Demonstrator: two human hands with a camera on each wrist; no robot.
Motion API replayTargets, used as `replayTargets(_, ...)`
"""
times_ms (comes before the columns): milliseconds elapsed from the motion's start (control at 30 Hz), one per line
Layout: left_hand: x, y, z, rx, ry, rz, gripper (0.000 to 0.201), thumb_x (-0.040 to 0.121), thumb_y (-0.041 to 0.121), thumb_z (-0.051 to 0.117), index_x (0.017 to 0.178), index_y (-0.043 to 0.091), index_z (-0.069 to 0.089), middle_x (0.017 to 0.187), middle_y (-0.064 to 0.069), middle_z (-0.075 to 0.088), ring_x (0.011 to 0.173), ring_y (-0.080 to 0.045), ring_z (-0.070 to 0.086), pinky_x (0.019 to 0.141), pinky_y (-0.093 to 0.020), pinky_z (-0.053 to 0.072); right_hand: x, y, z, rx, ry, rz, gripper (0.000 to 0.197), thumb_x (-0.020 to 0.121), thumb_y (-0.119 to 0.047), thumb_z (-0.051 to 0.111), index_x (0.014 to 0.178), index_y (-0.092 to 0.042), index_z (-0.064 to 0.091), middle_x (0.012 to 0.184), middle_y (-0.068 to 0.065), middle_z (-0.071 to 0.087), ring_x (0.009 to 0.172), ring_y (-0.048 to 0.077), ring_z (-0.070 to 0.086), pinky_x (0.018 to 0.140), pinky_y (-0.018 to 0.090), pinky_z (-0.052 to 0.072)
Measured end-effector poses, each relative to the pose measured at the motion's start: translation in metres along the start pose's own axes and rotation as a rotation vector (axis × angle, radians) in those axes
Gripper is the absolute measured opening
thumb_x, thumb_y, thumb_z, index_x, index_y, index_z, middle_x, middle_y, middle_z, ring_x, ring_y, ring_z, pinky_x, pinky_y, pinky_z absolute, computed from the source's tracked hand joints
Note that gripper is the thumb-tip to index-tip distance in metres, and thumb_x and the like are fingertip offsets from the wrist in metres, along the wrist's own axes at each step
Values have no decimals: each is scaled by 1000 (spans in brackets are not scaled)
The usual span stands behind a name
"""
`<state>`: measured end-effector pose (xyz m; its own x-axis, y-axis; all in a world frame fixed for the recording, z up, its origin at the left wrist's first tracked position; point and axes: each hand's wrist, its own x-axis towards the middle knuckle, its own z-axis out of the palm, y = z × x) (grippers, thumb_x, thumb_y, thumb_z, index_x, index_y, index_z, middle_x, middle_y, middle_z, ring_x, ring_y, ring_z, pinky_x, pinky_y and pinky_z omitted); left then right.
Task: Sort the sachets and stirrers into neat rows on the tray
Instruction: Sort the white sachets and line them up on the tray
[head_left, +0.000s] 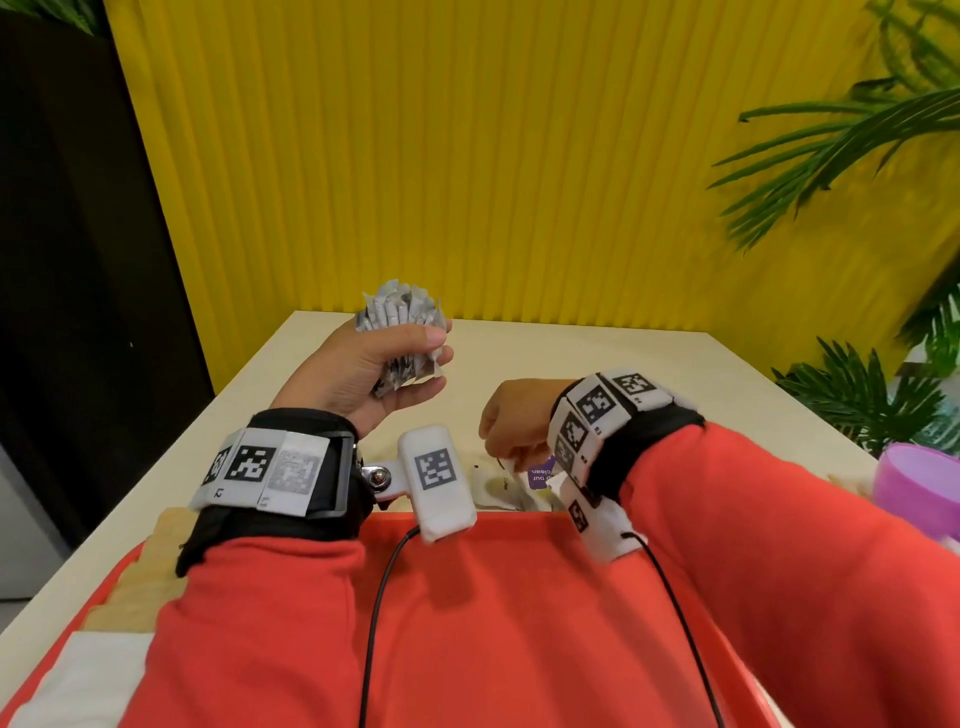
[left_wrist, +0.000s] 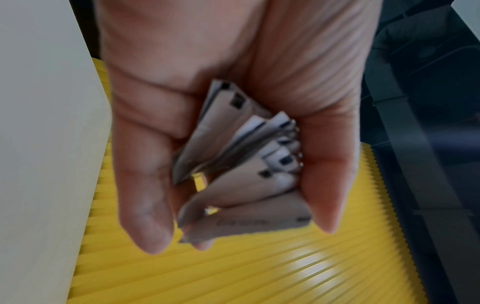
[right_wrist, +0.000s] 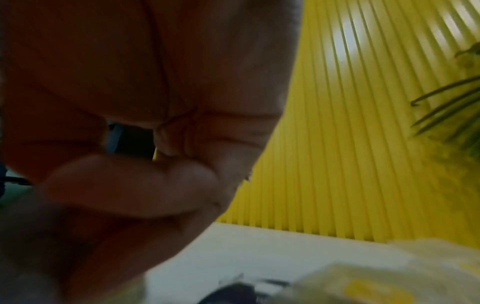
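Observation:
My left hand is raised above the table and grips a thick bundle of grey-white sachets. The left wrist view shows that bundle fanned out between thumb and curled fingers. My right hand is down at a small pile of loose sachets just past the far rim of the red tray. Its fingers are curled and seem to pinch a white sachet. The right wrist view is dark, showing only curled fingers. Wooden stirrers lie at the tray's left edge.
A purple sachet lies in the loose pile. White packets sit in the tray's near left corner. A pink-purple bowl stands at the right, with plants behind it. A yellow ribbed wall backs the cream table.

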<state>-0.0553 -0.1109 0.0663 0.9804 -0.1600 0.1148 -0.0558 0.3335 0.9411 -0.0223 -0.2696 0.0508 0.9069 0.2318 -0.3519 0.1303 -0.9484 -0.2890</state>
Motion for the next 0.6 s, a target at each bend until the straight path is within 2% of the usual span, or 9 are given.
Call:
replayTargets(33, 0, 0, 0, -3, -3, -2, 20, 71, 10, 62, 91, 10, 64, 79, -4, 63, 73, -12, 63, 72, -29, 57, 2, 0, 4, 23, -41, 20, 28, 83, -9, 55, 106, 5, 65, 79, 11, 66, 73, 22, 63, 76, 31, 54)
replayTargets(133, 0, -1, 1, -16, -18, 0, 26, 66, 12, 64, 91, 9, 64, 80, -4, 63, 75, -13, 62, 70, -29, 57, 5, -2, 10, -54, -73, 36, 23, 89, -17, 59, 101, 3, 63, 76, 8, 63, 70, 19, 59, 61, 25, 48)
replayTargets(233, 1, -2, 2, -9, -42, -10, 31, 62, 12, 68, 92, 9, 64, 79, -4, 62, 73, -12, 62, 70, -28, 57, 11, 5, 13, -300, -80, 11, 42, 85, -22, 65, 121, -1, 59, 114, 11, 63, 99, 24, 60, 75, 28, 47)
replayTargets(267, 2, -2, 2, -6, -44, -14, 32, 61, 8, 72, 92, 9, 64, 78, -4, 63, 72, -11, 63, 71, -28, 57, 14, 9, 15, -311, -92, 26, 45, 81, -23, 70, 120, -2, 60, 117, 11, 62, 102, 27, 60, 73, 26, 47)
replayTargets(333, 3, -3, 2, -5, -41, -21, 29, 63, 9, 69, 92, 10, 64, 77, -2, 64, 72, -11, 64, 71, -29, 57, 18, 14, 19, -381, -131, 38, 46, 75, -26, 75, 112, -3, 63, 108, 6, 66, 87, 23, 61, 65, 25, 48)
replayTargets(400, 3, -3, 2, -7, -41, -21, 28, 64, 10, 68, 91, 11, 64, 77, -2, 64, 74, -13, 62, 71, -29, 57, 21, 20, 23, -432, -76, 37, 38, 72, -30, 78, 101, -10, 64, 100, 0, 65, 82, 16, 58, 74, 27, 52)
replayTargets(467, 2, -3, 2, 0, -48, -17, 31, 62, 6, 72, 91, 10, 63, 78, -3, 63, 76, -14, 61, 70, -28, 57, 31, 26, 28, -400, -64, 51, 31, 70, -28, 79, 92, -17, 60, 90, -3, 58, 83, 16, 54, 77, 27, 49)
replayTargets(533, 2, -3, 3, -1, -59, -15, 31, 62, 10, 71, 92, 10, 63, 79, -4, 62, 78, -15, 60, 69, -28, 57, 28, 23, 30, -441, -43, 8, 37, 62, -35, 83, 88, -18, 64, 84, -7, 61, 78, 15, 57, 69, 23, 51)
replayTargets(600, 2, -4, 4, -5, -58, -15, 26, 66, 12, 65, 92, 9, 62, 79, -4, 61, 78, -15, 60, 69, -27, 57, 22, 21, 24, -320, -19, -28, 30, 65, -28, 82, 82, -12, 62, 74, -3, 58, 70, 15, 53, 54, 17, 42)
